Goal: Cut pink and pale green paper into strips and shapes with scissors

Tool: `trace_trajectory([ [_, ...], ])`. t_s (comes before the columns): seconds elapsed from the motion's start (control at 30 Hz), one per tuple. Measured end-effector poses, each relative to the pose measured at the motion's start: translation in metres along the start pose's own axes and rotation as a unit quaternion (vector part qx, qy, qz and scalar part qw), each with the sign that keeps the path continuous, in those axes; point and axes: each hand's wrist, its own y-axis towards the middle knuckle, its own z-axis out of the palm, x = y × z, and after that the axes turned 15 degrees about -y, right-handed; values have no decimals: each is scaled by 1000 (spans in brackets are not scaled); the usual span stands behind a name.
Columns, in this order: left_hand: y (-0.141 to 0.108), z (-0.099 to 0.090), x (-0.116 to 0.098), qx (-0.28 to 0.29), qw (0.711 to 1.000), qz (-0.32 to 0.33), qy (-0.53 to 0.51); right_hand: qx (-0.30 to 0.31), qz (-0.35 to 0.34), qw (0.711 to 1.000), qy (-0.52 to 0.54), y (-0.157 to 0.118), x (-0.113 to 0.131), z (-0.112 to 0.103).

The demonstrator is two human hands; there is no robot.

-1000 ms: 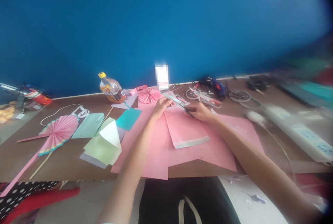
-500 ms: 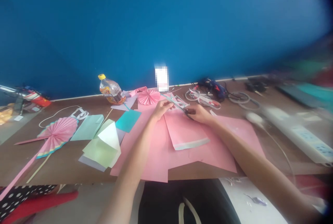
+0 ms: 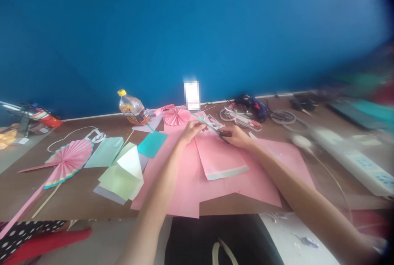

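Observation:
My left hand is closed, pinching the far edge of a pink sheet of paper that has a pale strip along its near edge. A thin pale-blue strip runs along that far edge by my left fingertips. Scissors with dark handles are held in my right hand, their blades at the sheet's far edge, partly hidden by the fingers. Beneath lie larger pink sheets. Just beyond my left hand sits a round pleated pink paper rosette.
Left of my arms are a pleated pink paper fan, folded green paper, a teal sheet and a yellow-capped bottle. White paper scraps, cables and a white power strip lie to the right.
Both hands keep nearly the same place and hold on the sheet and scissors. The whole view has shifted slightly, with things appearing a little lower.

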Motion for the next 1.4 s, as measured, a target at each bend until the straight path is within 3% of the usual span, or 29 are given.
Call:
trace_trajectory([
  [0.87, -1, 2, -3, -16, 1000, -19, -3, -25, -15, 998, -53, 1, -5, -1],
  [1.1, 1, 0, -2, -26, 999, 10, -22, -38, -14, 998, -57, 1, -4, -1],
  [1.4, 3, -2, 6, 20, 1000, 0, 19, -33, -20, 998, -47, 2, -5, 2],
])
